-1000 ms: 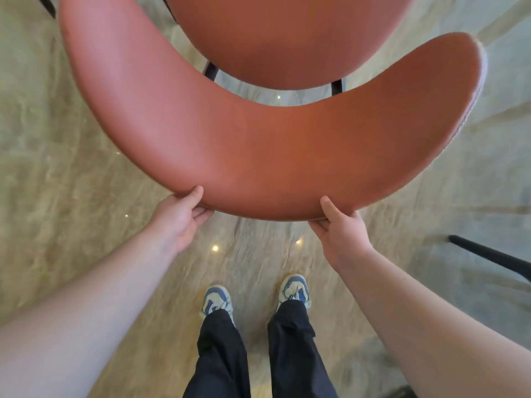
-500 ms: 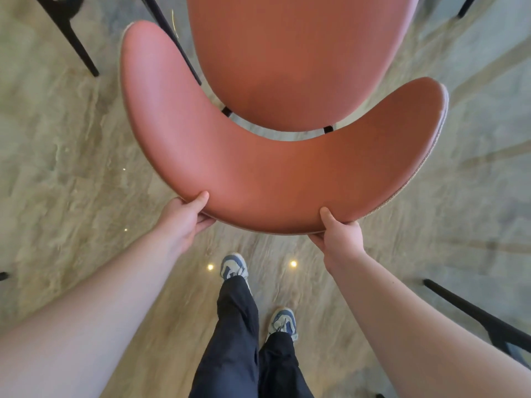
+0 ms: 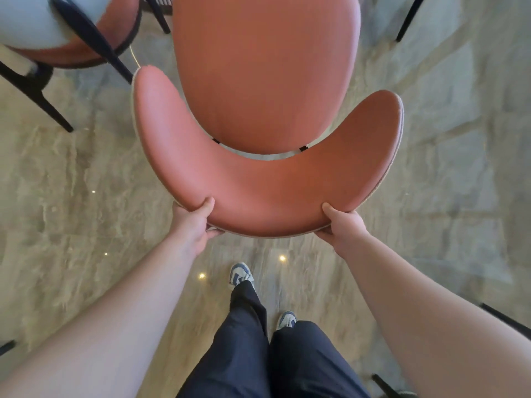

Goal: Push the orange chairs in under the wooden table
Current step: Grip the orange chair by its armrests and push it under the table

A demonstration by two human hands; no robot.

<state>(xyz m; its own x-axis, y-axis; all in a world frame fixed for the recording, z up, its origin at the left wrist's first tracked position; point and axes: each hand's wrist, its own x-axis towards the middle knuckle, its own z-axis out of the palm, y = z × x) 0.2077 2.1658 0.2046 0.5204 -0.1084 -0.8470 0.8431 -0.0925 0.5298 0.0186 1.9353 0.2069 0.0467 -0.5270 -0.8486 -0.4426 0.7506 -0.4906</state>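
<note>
Item: orange chair (image 3: 258, 110), mid-floor, table not in view; left hand (image 3: 192, 225) and right hand (image 3: 343, 229) clamped on its curved backrest (image 3: 267, 196), thumbs on top. Risk: a skewed push could drive its left side into the neighbouring chair (image 3: 71, 38), near the upper-left corner of the floor (image 3: 459, 168).

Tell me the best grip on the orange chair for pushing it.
Take the orange chair by the curved backrest's top rim, from behind, as left hand and right hand show: thumbs inside, fingers under the outer edge, set apart. The curve gives two even holds.
</note>
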